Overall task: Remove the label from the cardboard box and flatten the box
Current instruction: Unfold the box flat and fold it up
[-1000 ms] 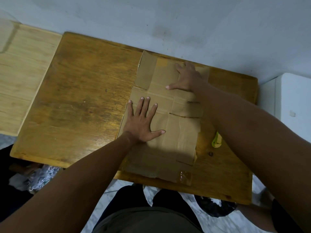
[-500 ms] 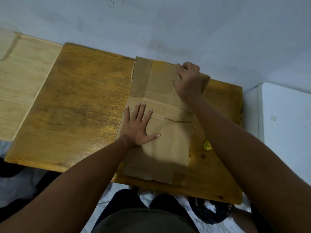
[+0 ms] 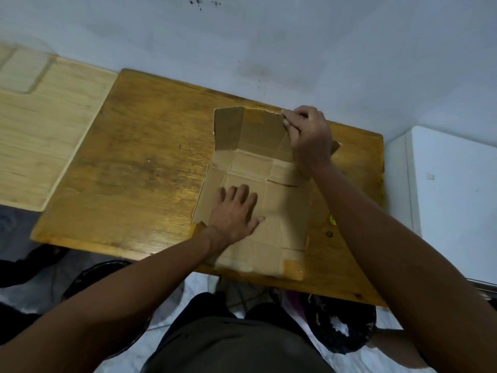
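Two hands are on the cardboard box (image 3: 258,195), which lies opened out on the right half of the wooden table (image 3: 139,162), its near edge hanging a little over the table's near side. The left hand (image 3: 236,211) is spread flat, fingers open, pressing the middle panel down. The right hand (image 3: 309,138) has changed its job: a second ago it lay flat on the far panel, and now it is curled shut on that panel's far right corner, pinching the torn edge and lifting it, so the far flaps stand up off the table instead of lying flat. I read this as folding the far section back toward the body, or bending the crease the other way so it stops springing up (a stubborn fold often needs that). No label can be made out on the visible faces; a glossy tape patch (image 3: 293,267) sits at the near right corner. Flattening looks mostly done, apart from the far end.
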